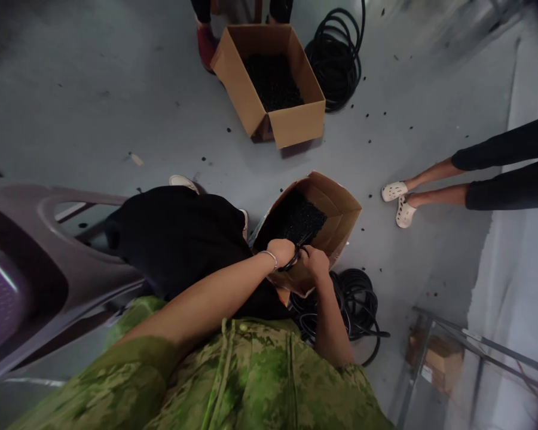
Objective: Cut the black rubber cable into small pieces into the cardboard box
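Note:
My left hand (281,252), with a bracelet at its wrist, is closed around what looks like black-handled scissors (290,263). Their tip points up and right over an open cardboard box (341,206). Close beside it, my right hand (316,261) pinches the end of a black hose (303,251), mostly hidden by the fingers. Small black cut pieces (300,220) lie heaped inside the box below both hands. Under my right forearm, a coil of black hose (358,298) rests on the floor.
Ahead stands another cardboard box (296,125) of black pieces, with a hose coil (336,65) beside it and a person's red shoe (206,48) at its left. Another person's pale clogs (399,200) are at right. A purple-grey chair (89,239) is at left, a metal frame (475,340) lower right.

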`<action>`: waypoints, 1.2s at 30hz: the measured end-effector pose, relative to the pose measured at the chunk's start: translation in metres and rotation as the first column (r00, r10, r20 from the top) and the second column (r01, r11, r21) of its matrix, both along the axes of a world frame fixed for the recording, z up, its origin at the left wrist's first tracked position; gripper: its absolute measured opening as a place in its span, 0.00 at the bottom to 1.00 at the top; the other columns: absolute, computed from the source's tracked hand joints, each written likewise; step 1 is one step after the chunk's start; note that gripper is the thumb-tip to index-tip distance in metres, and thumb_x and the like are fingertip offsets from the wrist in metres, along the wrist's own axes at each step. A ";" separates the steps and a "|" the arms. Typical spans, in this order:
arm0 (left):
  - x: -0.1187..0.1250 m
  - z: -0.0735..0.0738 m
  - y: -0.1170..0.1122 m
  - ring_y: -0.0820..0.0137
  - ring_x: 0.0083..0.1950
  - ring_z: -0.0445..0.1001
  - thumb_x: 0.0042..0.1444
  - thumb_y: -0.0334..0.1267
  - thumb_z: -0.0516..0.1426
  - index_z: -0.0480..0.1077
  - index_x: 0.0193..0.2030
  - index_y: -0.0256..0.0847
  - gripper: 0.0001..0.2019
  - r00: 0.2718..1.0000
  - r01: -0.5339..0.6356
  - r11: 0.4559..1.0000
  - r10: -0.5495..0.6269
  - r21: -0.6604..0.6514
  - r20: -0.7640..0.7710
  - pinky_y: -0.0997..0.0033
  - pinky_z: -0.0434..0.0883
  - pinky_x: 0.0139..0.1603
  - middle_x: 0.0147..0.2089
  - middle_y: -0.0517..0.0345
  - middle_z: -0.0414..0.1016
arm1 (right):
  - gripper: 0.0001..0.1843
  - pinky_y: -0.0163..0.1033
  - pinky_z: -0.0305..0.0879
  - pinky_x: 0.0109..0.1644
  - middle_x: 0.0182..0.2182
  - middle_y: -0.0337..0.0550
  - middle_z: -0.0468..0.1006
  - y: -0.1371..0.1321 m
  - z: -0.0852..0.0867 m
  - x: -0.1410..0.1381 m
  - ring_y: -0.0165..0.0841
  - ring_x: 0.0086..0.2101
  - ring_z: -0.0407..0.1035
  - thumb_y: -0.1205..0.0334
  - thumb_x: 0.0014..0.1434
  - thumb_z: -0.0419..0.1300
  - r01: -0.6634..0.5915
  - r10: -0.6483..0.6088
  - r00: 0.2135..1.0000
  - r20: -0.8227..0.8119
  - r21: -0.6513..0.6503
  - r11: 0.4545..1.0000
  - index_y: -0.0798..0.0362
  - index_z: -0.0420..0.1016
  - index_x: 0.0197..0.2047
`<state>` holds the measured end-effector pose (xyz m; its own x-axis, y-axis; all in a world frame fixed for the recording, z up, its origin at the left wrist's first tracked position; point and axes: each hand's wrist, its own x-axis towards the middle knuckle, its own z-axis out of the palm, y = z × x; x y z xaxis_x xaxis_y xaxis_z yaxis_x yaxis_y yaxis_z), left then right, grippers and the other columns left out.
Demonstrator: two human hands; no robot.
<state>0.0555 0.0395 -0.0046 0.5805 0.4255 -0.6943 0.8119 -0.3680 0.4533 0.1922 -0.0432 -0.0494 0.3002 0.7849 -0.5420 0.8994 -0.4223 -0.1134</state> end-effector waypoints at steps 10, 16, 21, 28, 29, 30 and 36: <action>0.000 -0.009 -0.002 0.54 0.48 0.80 0.60 0.44 0.53 0.79 0.45 0.29 0.20 0.998 -0.001 0.999 -0.001 0.033 0.059 0.67 0.74 0.44 0.44 0.34 0.80 | 0.17 0.38 0.66 0.46 0.43 0.47 0.83 -0.001 0.006 0.032 0.38 0.42 0.75 0.54 0.64 0.53 0.141 -0.070 0.971 -0.231 0.310 0.940 0.50 0.78 0.49; -0.001 -0.005 -0.004 0.52 0.47 0.80 0.60 0.44 0.53 0.77 0.47 0.30 0.19 0.986 0.031 0.994 -0.047 0.104 0.157 0.64 0.74 0.44 0.45 0.35 0.80 | 0.20 0.38 0.66 0.44 0.34 0.44 0.81 0.005 0.014 0.034 0.36 0.36 0.73 0.50 0.63 0.50 0.289 -0.121 0.920 -0.372 0.437 0.852 0.52 0.77 0.47; -0.001 0.000 -0.004 0.52 0.47 0.80 0.59 0.43 0.54 0.76 0.47 0.30 0.19 0.982 0.050 0.991 -0.072 0.124 0.173 0.63 0.74 0.45 0.45 0.34 0.80 | 0.20 0.37 0.66 0.42 0.33 0.43 0.80 0.003 0.015 0.028 0.35 0.33 0.71 0.49 0.61 0.50 0.334 -0.114 0.882 -0.457 0.438 0.835 0.53 0.76 0.43; -0.001 0.005 -0.003 0.53 0.47 0.80 0.60 0.42 0.53 0.76 0.47 0.30 0.18 0.985 0.070 0.990 -0.088 0.120 0.151 0.63 0.74 0.45 0.46 0.35 0.80 | 0.20 0.37 0.65 0.40 0.30 0.42 0.78 0.000 0.014 0.024 0.35 0.32 0.69 0.47 0.60 0.51 0.337 -0.096 0.865 -0.493 0.429 0.838 0.53 0.75 0.40; -0.001 0.006 -0.003 0.53 0.47 0.80 0.60 0.42 0.53 0.76 0.47 0.30 0.18 0.985 0.073 0.990 -0.091 0.122 0.148 0.63 0.74 0.45 0.46 0.35 0.80 | 0.20 0.38 0.65 0.41 0.31 0.43 0.78 0.000 0.014 0.024 0.35 0.33 0.69 0.47 0.59 0.51 0.333 -0.090 0.863 -0.497 0.427 0.841 0.53 0.75 0.40; -0.002 0.007 -0.003 0.53 0.47 0.80 0.60 0.42 0.52 0.76 0.47 0.29 0.18 0.985 0.076 0.989 -0.094 0.125 0.147 0.63 0.74 0.45 0.46 0.35 0.80 | 0.20 0.38 0.65 0.41 0.31 0.43 0.79 -0.001 0.014 0.024 0.35 0.33 0.69 0.47 0.59 0.51 0.329 -0.085 0.861 -0.501 0.423 0.844 0.53 0.75 0.40; -0.003 0.003 -0.003 0.53 0.46 0.80 0.59 0.40 0.54 0.76 0.46 0.30 0.17 0.983 0.086 0.988 -0.105 0.126 0.148 0.63 0.74 0.44 0.45 0.35 0.80 | 0.19 0.38 0.65 0.40 0.31 0.42 0.78 -0.003 0.015 0.025 0.35 0.34 0.69 0.46 0.59 0.51 0.308 -0.070 0.850 -0.521 0.387 0.869 0.52 0.74 0.38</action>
